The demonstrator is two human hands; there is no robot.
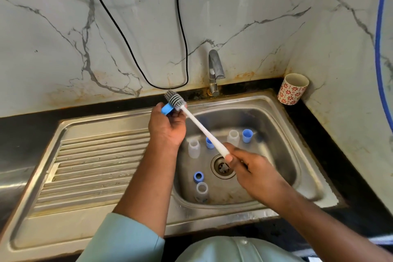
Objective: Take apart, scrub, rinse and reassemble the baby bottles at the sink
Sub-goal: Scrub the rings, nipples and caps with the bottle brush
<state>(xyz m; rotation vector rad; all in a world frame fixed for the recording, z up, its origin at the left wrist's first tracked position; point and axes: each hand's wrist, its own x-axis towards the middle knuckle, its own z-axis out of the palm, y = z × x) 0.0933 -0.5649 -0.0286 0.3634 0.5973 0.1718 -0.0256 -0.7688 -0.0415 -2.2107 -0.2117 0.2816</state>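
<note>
A blue bottle collar [166,109] is gripped by the left hand [168,125] above the sink's [274,102] far-left rim. The bottle brush [201,125], handle clasped by the right hand [251,171], is angled up-left, bristles against the collar.

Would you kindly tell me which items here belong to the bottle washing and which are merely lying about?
Part of the job: white-handled grey bottle brush in right hand; blue plastic ring in left hand; three clear bottles; blue caps; steel sink.

Lying about: red-flowered cup; black cable.
</note>
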